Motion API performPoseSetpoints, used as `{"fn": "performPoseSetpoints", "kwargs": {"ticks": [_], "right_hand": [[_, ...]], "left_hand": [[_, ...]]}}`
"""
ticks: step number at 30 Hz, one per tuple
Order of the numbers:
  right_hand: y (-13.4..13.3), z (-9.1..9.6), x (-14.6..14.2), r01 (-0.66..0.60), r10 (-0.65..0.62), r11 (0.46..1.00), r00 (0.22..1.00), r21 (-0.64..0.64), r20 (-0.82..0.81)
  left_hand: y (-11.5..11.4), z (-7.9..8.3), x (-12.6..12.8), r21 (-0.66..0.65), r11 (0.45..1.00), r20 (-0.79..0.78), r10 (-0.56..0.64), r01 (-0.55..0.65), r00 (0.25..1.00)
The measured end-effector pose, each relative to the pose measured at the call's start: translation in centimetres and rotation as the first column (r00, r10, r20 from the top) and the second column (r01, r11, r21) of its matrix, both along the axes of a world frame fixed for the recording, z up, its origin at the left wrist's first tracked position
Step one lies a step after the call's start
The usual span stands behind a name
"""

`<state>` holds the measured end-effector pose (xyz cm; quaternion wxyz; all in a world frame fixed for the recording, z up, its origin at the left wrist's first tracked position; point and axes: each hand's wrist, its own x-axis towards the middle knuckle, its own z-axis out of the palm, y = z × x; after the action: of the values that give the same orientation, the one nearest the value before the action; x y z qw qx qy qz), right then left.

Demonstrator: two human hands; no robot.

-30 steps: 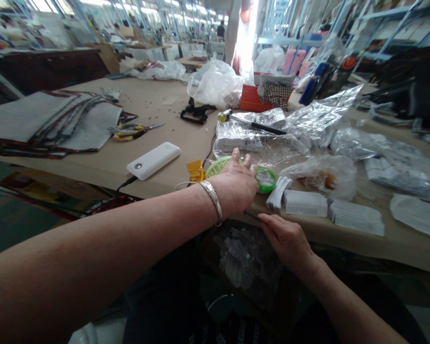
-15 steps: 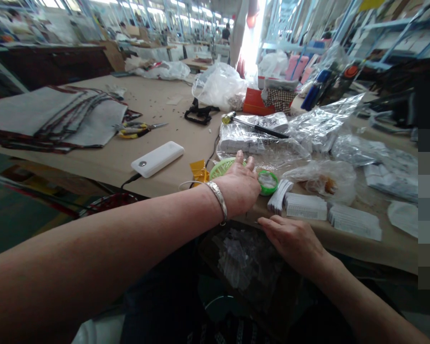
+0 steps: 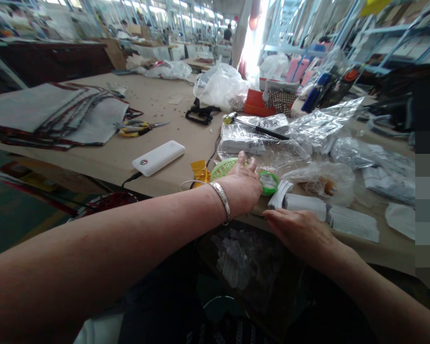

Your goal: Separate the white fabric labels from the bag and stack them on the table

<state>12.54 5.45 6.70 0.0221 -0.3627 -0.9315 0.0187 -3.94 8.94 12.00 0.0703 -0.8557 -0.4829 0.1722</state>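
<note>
My left hand [image 3: 241, 184], with a silver bracelet [image 3: 222, 198] on the wrist, lies on the table's near edge with its fingers stretched out. It covers part of a green plastic basket [image 3: 222, 167] and nearly touches a small round green tin [image 3: 269, 182]. My right hand [image 3: 300, 231] rests at the table edge just below the left. Its fingers are pressed together and point left. A thin dark sliver shows at their tips; I cannot make out what it is. Stacks of white tags [image 3: 304, 203] lie just beyond the right hand.
A white power bank [image 3: 158, 157], yellow-handled scissors [image 3: 139, 128] and piled grey fabric [image 3: 53, 112] lie to the left. Crinkled clear bags [image 3: 322, 119], a hammer [image 3: 252, 125] and a red box [image 3: 256, 102] lie behind. A bag of clear pieces [image 3: 243, 258] sits on my lap.
My right hand has crept up and right, closer to the table edge and the white tags. The left hand has barely moved; the view shifted a little.
</note>
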Motion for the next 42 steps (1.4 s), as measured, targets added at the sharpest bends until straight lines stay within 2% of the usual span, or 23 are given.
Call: {"fn": "performPoseSetpoints", "kwargs": {"ticks": [5,9,11,15,20,27,35,37,39,42], "right_hand": [[0.4,0.5,-0.9,0.023,-0.024,1.000,0.996,0.010,0.083],[0.0,0.6,-1.1,-0.033,0.033,0.999,0.989,-0.007,0.142],[-0.2,0.7,-1.0,-0.053,0.056,0.998,0.986,-0.020,0.154],[-0.2,0.7,-1.1,-0.015,0.012,1.000,0.988,0.018,0.154],[-0.4,0.8,-1.8,-0.020,0.011,0.998,0.985,0.052,0.170],[-1.0,2.4,-2.4,-0.118,0.106,0.992,0.964,0.035,0.245],[-0.4,2.8,-3.5,-0.075,0.053,0.994,0.966,0.078,0.254],[-0.4,3.0,-4.0,-0.081,0.065,0.996,0.955,0.042,0.291],[-0.4,3.2,-4.1,-0.112,0.121,0.993,0.943,-0.046,0.309],[-0.5,3.4,-3.1,-0.146,0.184,0.975,0.952,-0.166,0.244]], "left_hand": [[-0.1,-0.1,0.0,0.006,1.000,0.048,0.005,-0.005,0.999],[0.2,-0.6,0.0,-0.005,1.000,0.118,0.016,-0.016,0.993],[0.4,-0.7,0.0,-0.014,1.000,0.088,0.008,-0.006,0.996],[0.4,-0.4,0.0,-0.044,0.999,0.023,-0.008,0.009,1.000],[0.5,-0.4,0.1,-0.035,0.999,0.081,0.006,-0.003,0.997],[0.6,-0.9,0.1,-0.005,1.000,0.064,-0.009,0.010,0.998],[0.9,-1.2,0.2,-0.054,0.999,0.054,0.000,0.003,0.999],[1.0,-1.4,0.2,-0.051,0.999,0.059,0.004,-0.001,0.998],[1.0,-1.6,0.1,-0.032,0.999,0.078,-0.001,0.003,0.997],[1.0,-1.6,0.0,-0.016,1.000,0.077,-0.011,0.012,0.997]]}}
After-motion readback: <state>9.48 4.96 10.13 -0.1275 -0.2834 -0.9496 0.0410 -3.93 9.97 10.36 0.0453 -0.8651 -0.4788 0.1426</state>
